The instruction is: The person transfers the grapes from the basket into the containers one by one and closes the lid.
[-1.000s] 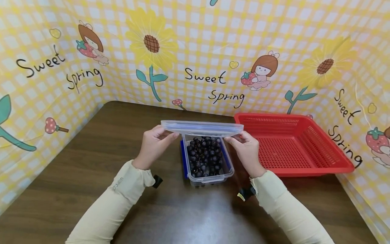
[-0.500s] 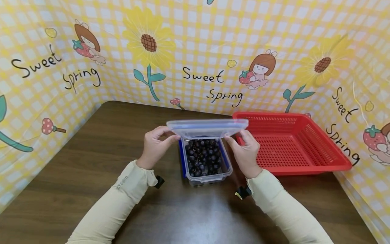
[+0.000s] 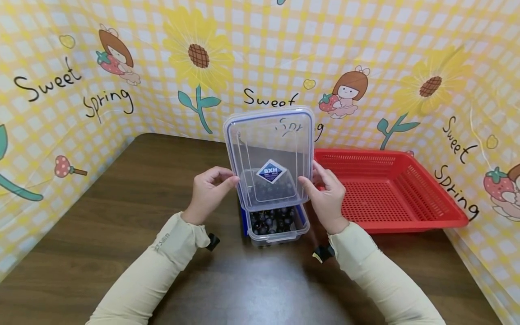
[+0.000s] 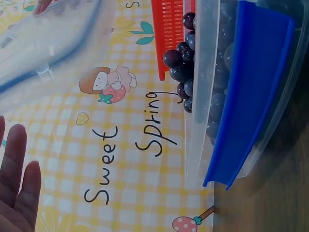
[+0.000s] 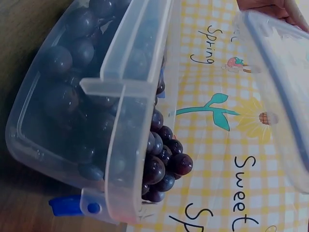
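A clear plastic lid (image 3: 268,140) with a blue seal stands nearly upright, its label facing me. My left hand (image 3: 208,197) pinches its left edge, thumb in front; in the left wrist view the other fingers (image 4: 14,154) spread free below it. My right hand (image 3: 328,197) pinches the opposite edge. Below and partly behind the lid sits a clear food container (image 3: 280,237) on the table. Dark grapes (image 3: 270,222) fill it, some rising above the rim in the right wrist view. A blue latch (image 4: 253,92) hangs down along the container's left side.
A red plastic basket (image 3: 378,198) with perforated walls stands right of the container, close to my right hand. Yellow checked cloth (image 3: 154,90) with printed sunflowers walls in the brown wooden table (image 3: 101,216) at the back and sides. Another blue latch (image 5: 72,205) shows in the right wrist view.
The lid has swung from nearly flat to nearly upright between my hands, its face turned towards me. It now covers the container's back part in the head view. Both hands have barely moved.
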Demonstrator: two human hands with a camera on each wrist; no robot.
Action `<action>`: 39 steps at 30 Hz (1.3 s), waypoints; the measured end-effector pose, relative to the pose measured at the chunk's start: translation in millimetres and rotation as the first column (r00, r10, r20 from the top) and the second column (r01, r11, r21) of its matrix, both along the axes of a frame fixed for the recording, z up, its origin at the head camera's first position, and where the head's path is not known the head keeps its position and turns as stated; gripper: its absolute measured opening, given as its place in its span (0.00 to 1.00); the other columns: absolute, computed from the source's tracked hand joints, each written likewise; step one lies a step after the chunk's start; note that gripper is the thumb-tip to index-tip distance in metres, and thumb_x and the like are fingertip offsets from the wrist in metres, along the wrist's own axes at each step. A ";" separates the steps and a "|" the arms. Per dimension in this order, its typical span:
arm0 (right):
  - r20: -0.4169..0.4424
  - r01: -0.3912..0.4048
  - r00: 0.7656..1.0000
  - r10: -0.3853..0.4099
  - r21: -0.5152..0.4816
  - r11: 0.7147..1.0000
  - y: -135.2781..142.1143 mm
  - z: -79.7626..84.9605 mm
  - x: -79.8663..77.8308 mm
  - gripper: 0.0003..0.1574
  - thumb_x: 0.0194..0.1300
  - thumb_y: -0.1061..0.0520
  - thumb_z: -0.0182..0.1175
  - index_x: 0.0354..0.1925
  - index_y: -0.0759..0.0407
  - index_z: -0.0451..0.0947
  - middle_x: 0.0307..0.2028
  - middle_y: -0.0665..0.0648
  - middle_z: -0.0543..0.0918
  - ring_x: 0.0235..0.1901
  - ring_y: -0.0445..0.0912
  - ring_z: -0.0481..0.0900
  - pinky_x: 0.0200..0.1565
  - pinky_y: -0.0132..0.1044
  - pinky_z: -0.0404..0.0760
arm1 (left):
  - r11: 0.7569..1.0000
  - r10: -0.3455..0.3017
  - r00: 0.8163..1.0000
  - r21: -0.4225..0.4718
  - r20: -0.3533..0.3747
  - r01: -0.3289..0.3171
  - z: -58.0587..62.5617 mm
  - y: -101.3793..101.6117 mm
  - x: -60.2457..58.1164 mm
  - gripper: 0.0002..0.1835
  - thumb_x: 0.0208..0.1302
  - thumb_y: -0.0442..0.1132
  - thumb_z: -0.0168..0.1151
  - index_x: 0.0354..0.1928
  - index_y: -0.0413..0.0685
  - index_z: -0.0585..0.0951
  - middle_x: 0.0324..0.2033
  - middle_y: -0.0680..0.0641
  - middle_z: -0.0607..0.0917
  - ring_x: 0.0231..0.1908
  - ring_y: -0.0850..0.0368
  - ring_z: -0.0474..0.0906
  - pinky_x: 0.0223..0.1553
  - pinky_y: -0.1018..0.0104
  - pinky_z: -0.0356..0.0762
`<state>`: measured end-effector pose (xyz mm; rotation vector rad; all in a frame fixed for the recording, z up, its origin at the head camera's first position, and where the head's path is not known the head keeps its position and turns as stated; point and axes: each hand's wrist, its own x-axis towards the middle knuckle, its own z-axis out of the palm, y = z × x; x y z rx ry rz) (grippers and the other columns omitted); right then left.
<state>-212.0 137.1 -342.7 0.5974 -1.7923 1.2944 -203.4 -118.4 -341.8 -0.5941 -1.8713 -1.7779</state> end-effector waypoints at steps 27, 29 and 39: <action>0.772 -0.213 0.613 0.166 -0.041 0.976 2.2 12.7 5.8 0.36 0.64 0.68 0.58 0.68 0.70 0.58 0.65 0.67 0.64 0.60 0.56 0.71 0.53 0.44 0.73 | 0.895 0.142 0.936 -0.447 0.323 0.018 -12.5 6.1 9.3 0.30 0.64 0.37 0.63 0.64 0.29 0.67 0.54 0.34 0.77 0.51 0.43 0.79 0.49 0.53 0.77; 0.782 -0.209 0.607 0.143 -0.017 0.978 3.2 14.3 6.7 0.35 0.65 0.67 0.57 0.68 0.70 0.58 0.67 0.66 0.62 0.61 0.56 0.69 0.54 0.44 0.72 | 0.883 0.096 0.945 -0.465 0.312 0.064 -17.7 4.7 11.9 0.33 0.64 0.37 0.63 0.66 0.27 0.64 0.57 0.33 0.74 0.55 0.42 0.75 0.51 0.51 0.76; 0.843 -0.249 0.527 0.106 0.033 0.968 9.1 3.6 7.1 0.34 0.66 0.67 0.55 0.67 0.71 0.58 0.66 0.66 0.63 0.62 0.55 0.68 0.55 0.46 0.72 | 0.833 -0.014 0.942 -0.518 0.334 0.196 -33.4 -5.2 24.3 0.35 0.61 0.35 0.65 0.65 0.25 0.62 0.62 0.33 0.68 0.58 0.43 0.72 0.36 0.60 0.75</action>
